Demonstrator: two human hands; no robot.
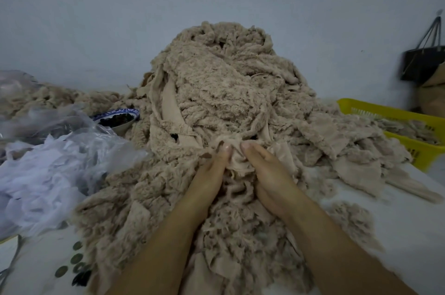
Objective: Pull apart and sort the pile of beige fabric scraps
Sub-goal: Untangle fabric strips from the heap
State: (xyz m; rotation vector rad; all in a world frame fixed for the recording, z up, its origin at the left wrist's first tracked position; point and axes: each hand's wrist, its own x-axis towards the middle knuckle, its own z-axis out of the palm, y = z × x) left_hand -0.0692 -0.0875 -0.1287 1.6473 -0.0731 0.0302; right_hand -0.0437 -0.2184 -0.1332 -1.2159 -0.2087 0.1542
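Note:
A tall pile of beige fabric scraps [224,92] rises in the middle of the table, fluffy on one side and smooth on the other. Both hands meet at its near foot. My left hand [212,169] and my right hand [267,169] each pinch a bunched beige scrap [237,158] between thumb and fingers, thumbs nearly touching. More scraps spread out below my forearms and to the right.
Clear plastic bags with white fabric [48,169] lie at the left. A blue-patterned bowl [118,117] sits behind them. A yellow basket [409,131] holding scraps stands at the right, a dark bag [421,61] hangs on the wall. Coins [74,263] lie near the front left.

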